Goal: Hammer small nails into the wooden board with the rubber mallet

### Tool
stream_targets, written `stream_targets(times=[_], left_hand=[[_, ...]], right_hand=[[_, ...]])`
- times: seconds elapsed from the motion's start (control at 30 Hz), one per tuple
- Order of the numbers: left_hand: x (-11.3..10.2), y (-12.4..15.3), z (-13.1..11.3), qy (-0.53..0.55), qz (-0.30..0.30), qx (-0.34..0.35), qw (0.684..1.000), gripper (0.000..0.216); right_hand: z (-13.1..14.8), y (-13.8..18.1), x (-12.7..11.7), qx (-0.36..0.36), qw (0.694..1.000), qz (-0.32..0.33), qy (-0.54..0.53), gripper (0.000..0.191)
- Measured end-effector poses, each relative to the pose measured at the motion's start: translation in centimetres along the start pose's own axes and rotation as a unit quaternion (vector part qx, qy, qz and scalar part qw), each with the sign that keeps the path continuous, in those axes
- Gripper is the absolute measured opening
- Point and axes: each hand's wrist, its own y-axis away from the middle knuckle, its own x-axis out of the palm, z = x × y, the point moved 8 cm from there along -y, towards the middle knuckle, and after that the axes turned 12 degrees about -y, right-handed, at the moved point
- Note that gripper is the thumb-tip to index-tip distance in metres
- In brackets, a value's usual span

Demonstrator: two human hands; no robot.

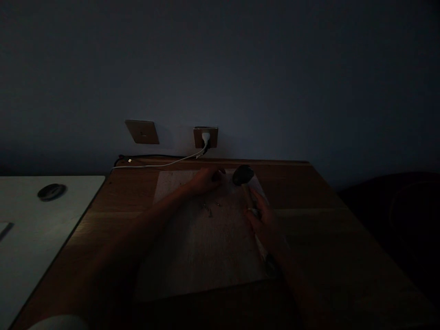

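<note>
The room is very dark. A pale mat (192, 247) lies on a wooden table (326, 220). My left hand (206, 179) reaches to the mat's far edge, fingers curled, near a dark rounded object (243, 174). My right hand (263, 220) rests at the mat's right side, closed round a thin pale stick-like tool (248, 195) that points toward the dark object. A few tiny screw-like bits (210, 209) lie on the mat between my hands.
A white plug (205, 137) sits in a wall socket, its cable (161, 164) running left along the table's back edge. A second wall plate (142, 132) is to the left. A white table (30, 229) at left bears a dark round dish (51, 191).
</note>
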Motion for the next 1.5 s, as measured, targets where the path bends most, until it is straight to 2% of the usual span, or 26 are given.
stream_targets(times=[0.1,0.27,0.53,0.7,0.9,1.5], left_hand=[[0.0,0.0,0.1,0.004,-0.003,-0.003,1.000,0.032],[0.2,-0.1,0.5,0.025,-0.009,-0.017,0.999,0.039],[0.4,0.0,0.3,0.008,-0.023,0.010,1.000,0.045],[0.2,-0.1,0.4,0.009,-0.020,-0.005,1.000,0.050],[0.0,-0.1,0.4,0.003,-0.029,-0.006,1.000,0.048],[0.0,-0.1,0.5,0.004,-0.026,-0.004,1.000,0.050]], right_hand=[[0.2,0.1,0.5,0.019,1.000,0.007,-0.013,0.067],[0.0,0.4,1.7,0.068,0.993,0.051,-0.087,0.074],[0.3,0.7,2.7,0.047,0.986,0.094,-0.132,0.068],[-0.6,0.8,3.2,0.057,0.981,0.110,-0.147,0.068],[-1.6,0.7,3.3,0.047,0.982,0.107,-0.151,0.068],[-0.5,0.7,3.5,0.053,0.984,0.094,-0.142,0.071]])
